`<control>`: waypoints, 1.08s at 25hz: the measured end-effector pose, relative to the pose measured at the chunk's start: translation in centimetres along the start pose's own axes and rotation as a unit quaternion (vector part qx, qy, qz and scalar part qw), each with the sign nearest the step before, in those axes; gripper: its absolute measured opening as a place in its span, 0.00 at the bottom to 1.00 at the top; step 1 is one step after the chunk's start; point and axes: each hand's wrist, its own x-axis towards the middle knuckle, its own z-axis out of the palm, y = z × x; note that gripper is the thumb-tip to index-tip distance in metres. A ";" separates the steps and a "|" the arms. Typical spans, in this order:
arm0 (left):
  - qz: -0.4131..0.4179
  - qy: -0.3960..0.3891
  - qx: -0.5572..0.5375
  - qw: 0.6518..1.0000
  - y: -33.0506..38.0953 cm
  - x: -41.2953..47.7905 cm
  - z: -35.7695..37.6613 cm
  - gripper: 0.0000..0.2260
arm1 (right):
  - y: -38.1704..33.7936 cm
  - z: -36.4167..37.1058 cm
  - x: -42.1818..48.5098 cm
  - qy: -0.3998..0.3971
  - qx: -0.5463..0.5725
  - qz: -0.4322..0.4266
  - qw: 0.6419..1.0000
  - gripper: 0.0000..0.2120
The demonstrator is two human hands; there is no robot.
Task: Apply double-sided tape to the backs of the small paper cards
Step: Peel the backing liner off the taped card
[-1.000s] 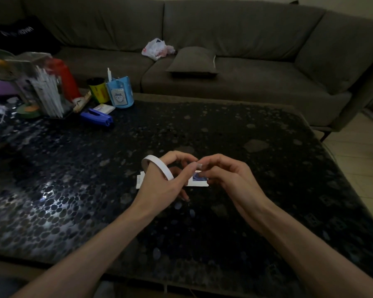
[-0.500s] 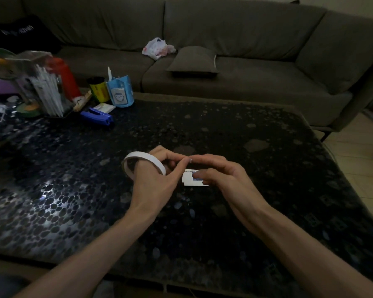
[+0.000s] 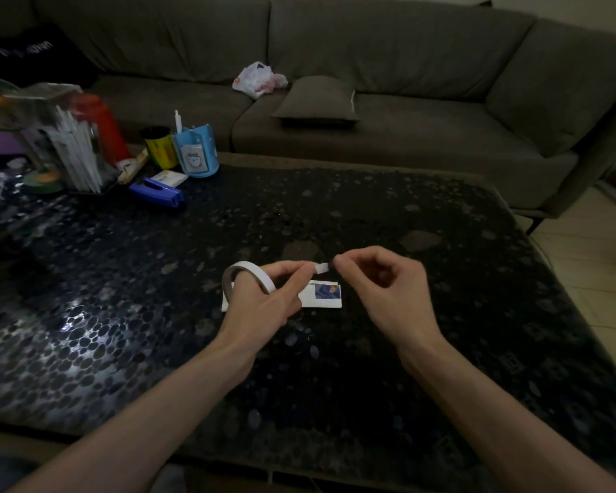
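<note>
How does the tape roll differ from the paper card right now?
The tape roll is a ring around fingers of the left hand, its free end pinched by the right hand; the paper card lies flat on the table. The paper card shows a blue picture; the tape roll is plain. Both are white.

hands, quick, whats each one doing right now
Left hand: closed, holding the tape roll.
Right hand: closed, pinching the tape end above the cards.
</note>
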 end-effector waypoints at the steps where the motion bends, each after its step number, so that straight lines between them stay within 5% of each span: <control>1: -0.007 -0.010 -0.004 1.000 -0.1 0.0 0.0 0.06 | -0.1 -0.4 -0.1 0.012 -0.040 -0.030 0.999 0.05; 6: 0.024 -0.082 0.002 0.996 0.0 -0.2 -0.3 0.08 | -1.1 -1.0 -1.1 -0.009 -0.153 -0.136 0.979 0.05; 20: 0.122 -0.076 0.113 0.983 1.2 -1.3 0.2 0.13 | -1.4 -1.8 -1.2 -0.026 -0.170 -0.131 0.976 0.08; 27: 0.129 -0.070 0.120 0.982 1.2 -1.1 0.3 0.13 | -1.3 -2.2 -0.8 -0.036 -0.091 -0.100 0.990 0.07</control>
